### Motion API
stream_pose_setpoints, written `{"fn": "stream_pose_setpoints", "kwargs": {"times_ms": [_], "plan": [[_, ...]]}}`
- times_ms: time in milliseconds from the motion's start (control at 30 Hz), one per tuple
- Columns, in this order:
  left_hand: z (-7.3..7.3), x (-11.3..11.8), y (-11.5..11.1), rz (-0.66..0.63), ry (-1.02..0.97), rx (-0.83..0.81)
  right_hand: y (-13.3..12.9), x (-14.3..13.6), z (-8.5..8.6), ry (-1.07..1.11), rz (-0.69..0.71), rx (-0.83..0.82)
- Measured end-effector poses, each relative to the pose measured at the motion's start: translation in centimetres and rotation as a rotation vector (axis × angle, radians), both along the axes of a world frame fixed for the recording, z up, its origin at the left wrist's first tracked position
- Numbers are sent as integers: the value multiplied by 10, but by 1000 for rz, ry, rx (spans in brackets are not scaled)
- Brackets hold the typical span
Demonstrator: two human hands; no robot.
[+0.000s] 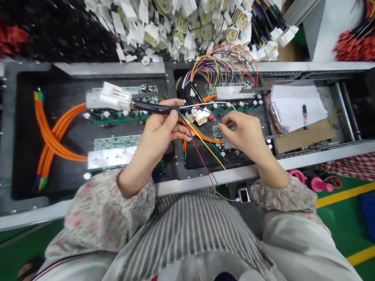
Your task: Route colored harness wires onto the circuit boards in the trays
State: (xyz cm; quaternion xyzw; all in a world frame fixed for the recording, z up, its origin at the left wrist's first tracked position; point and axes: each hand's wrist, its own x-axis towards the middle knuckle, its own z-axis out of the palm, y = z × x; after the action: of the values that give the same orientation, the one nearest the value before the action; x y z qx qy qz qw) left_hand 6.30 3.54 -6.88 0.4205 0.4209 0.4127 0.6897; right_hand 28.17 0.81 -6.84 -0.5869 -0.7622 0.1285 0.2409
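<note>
My left hand (pixel 164 128) is closed round a black-sleeved cable (pixel 152 107), with a white connector (pixel 115 96) at its left end. Loose thin wires, yellow, green, pink, blue and white, fan out from the sleeve's right end. The fingertips of my right hand (pixel 243 130) pinch together at the end of the blue wire (pixel 209 112). Beneath the hands, small white connectors (pixel 200 116) and orange cables lie over a green circuit board (pixel 218 134) in the black tray (pixel 195 168).
Circuit boards with metal plates (pixel 113 157) and looped orange cables (pixel 60 134) fill the left tray. Coloured wires (pixel 219 66) arch behind my hands. White connectors (pixel 181 23) hang at the back. Papers (pixel 297 103) and a marker (pixel 305 116) lie at right.
</note>
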Motion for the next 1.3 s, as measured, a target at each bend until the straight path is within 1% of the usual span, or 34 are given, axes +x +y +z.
{"fn": "stream_pose_setpoints", "kwargs": {"times_ms": [133, 267, 300, 400, 433, 467, 567, 600, 667, 767, 867, 1100, 1233, 1300], "plan": [[-1, -1, 0, 3, 3, 10, 1, 1, 1, -6, 16, -13], [-3, -1, 0, 4, 31, 18, -3, -1, 8, 9, -7, -63], [-3, -1, 0, 4, 31, 20, -5, -3, 11, 16, 11, -83], [-2, -1, 0, 21, 28, 17, -13, -7, 19, -1, 191, -215], [-2, 0, 0, 33, 28, 15, -14, -8, 21, 19, 218, -248], [-2, 1, 0, 45, 28, 15, -15, -8, 23, 73, 193, -253], [0, 3, -1, 56, 41, 21, -11, -3, 22, 299, -40, -137], [0, 3, -1, 54, 49, 26, -9, -1, 20, 326, -80, -104], [1, 4, -2, 56, 65, 35, -5, 1, 14, 298, -72, -91], [2, 4, -3, 59, 63, 40, -2, 1, 6, 253, -38, -117], [2, 4, -3, 52, 57, 39, -2, 0, 4, 264, -45, -107], [3, 4, -3, 60, 65, 22, -1, 0, 4, 210, -39, -124], [4, 5, -3, 65, 78, 15, -4, 0, 10, 120, -52, -139], [3, 5, -3, 67, 74, 10, -7, 0, 16, 105, 42, -222]]}}
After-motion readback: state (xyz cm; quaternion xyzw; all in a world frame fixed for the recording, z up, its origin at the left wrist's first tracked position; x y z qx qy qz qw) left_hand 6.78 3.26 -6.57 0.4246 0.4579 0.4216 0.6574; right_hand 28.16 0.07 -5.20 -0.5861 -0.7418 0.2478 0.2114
